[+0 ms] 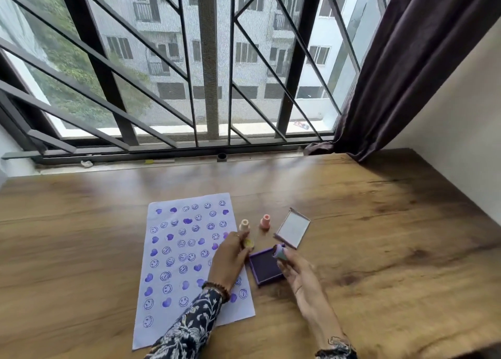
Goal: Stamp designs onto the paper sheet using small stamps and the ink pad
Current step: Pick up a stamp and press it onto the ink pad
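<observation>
Wooden table carried the sheet, covered in purple smileys and hearts; ink pad lay open at the sheet's 3 o'clock, lid tilted at the pad's 1 o'clock; right hand pinched a stamp at the pad's upper edge, remaining fingers loose; left hand gripped a yellow stamp over the sheet's right edge; two stamps stood upright at 12 o'clock of the pad.
</observation>
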`<state>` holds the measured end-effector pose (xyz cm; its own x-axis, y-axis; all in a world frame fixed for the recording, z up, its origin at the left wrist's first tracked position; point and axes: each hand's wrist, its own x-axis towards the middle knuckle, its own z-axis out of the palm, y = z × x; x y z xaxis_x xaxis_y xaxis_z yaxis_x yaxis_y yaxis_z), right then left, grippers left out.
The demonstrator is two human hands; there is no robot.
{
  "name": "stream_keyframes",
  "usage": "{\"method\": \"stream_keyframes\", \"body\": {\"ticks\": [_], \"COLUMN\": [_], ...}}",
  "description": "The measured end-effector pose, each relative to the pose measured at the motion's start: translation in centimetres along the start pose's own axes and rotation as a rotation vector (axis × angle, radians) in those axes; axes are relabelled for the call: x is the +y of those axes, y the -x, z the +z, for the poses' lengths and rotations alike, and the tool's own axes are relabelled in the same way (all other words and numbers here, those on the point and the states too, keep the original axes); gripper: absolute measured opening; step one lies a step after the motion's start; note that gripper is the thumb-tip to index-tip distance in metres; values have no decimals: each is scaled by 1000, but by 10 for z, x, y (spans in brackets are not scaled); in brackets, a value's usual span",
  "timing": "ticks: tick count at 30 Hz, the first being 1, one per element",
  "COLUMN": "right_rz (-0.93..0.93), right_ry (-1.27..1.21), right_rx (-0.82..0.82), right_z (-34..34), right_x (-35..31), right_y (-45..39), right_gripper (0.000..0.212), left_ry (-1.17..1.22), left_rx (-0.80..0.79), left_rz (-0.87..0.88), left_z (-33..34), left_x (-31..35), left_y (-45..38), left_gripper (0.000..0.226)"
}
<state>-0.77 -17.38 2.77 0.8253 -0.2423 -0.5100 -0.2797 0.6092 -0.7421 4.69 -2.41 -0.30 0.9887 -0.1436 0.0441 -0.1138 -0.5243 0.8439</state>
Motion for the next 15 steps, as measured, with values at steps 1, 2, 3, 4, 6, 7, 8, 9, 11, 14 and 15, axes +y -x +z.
{"method": "stream_keyframes", "body": {"ticks": [1, 2, 3, 4, 6, 7, 8, 9, 11, 14, 15], "right_rz": [-62, -141, -233, -331, -526, -597, -639, -669, -753, -836, -846], "right_ry": [151, 344, 558, 751, 1002, 1082, 1157, 1234, 1371, 1493, 1550], "right_rx": [44, 97, 150, 194, 215, 189, 155, 131, 112, 100, 90], "right_z": [0, 0, 1, 3, 9, 12, 15, 17, 21, 28, 30], "right_x": [3, 6, 9, 13, 20, 24, 29, 33, 40, 39, 38], "right_y": [0, 1, 2, 4, 9, 12, 15, 17, 19, 23, 24], "right_gripper": [8, 6, 5, 8, 11, 10, 8, 8, 10, 24, 28], "left_ry": [17, 32, 37, 27, -37, -87, -135, -173, -206, -226, -225], "left_rx": [7, 10, 0, -29, -124, -166, -195, -208, -202, -202, -198], "left_rz": [9, 20, 39, 69, 145, 180, 203, 212, 212, 202, 200], "left_z": [0, 0, -1, -2, -4, -4, -3, -2, -1, -1, 0], "left_x": [-1, -3, -6, -9, -15, -18, -21, -23, -25, -25, -26], "left_y": [2, 5, 7, 10, 16, 18, 20, 22, 23, 24, 24], "left_gripper": [35, 34, 35, 38, 57, 68, 77, 81, 78, 70, 68]}}
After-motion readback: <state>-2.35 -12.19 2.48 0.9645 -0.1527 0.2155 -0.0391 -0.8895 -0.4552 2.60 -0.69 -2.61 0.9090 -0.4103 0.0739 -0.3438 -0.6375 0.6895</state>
